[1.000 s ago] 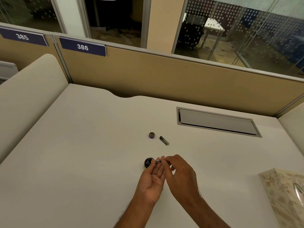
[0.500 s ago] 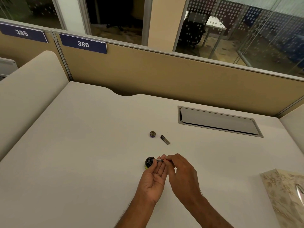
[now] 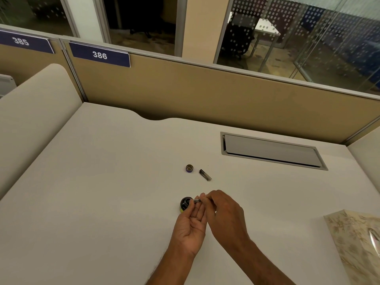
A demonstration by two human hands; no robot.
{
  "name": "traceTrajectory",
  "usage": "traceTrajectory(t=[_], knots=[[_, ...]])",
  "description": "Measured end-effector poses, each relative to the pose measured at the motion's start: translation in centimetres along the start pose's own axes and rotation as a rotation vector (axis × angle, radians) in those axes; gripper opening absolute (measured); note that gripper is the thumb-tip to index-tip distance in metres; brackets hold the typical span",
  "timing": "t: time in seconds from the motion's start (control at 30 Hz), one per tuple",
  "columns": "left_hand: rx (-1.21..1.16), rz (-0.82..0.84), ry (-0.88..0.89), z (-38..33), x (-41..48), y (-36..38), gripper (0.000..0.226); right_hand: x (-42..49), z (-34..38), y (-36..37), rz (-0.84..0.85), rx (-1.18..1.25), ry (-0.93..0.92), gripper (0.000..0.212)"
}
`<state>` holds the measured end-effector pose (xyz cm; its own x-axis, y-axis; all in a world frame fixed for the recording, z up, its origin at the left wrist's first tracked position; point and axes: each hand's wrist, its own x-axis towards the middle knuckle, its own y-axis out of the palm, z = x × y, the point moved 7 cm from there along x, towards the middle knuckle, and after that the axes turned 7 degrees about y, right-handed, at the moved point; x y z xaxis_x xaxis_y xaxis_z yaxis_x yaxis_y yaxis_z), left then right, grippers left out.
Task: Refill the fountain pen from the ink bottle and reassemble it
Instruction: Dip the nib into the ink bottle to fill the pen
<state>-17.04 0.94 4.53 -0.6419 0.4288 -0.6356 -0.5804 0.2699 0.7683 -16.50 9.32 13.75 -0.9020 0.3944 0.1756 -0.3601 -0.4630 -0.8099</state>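
Observation:
A small dark ink bottle (image 3: 185,204) with a yellow base stands open on the white desk. Just right of its mouth, a thin pen part (image 3: 197,200) lies level, pinched between both hands. My left hand (image 3: 191,225) is palm up, its fingertips on the part beside the bottle. My right hand (image 3: 223,212) grips the part's right end, which its fingers hide. Farther back lie the bottle's cap (image 3: 189,168) and a dark pen barrel piece (image 3: 205,174), both apart from my hands.
A metal cable hatch (image 3: 271,151) is set into the desk at the back right. A floral tissue box (image 3: 355,245) stands at the right edge. A tan partition (image 3: 205,93) bounds the desk behind, a padded divider (image 3: 30,112) on the left.
The hands stay together at the ink bottle with the pen part between them; only small finger shifts show. The view has tilted slightly.

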Motion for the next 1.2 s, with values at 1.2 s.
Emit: traceTrajectory(t=[1.2], knots=[[-0.017,-0.016,0.032,0.1,-0.2,0.7,0.02,0.5,-0.2,0.4,0.16,0.076,-0.033,0.011]])
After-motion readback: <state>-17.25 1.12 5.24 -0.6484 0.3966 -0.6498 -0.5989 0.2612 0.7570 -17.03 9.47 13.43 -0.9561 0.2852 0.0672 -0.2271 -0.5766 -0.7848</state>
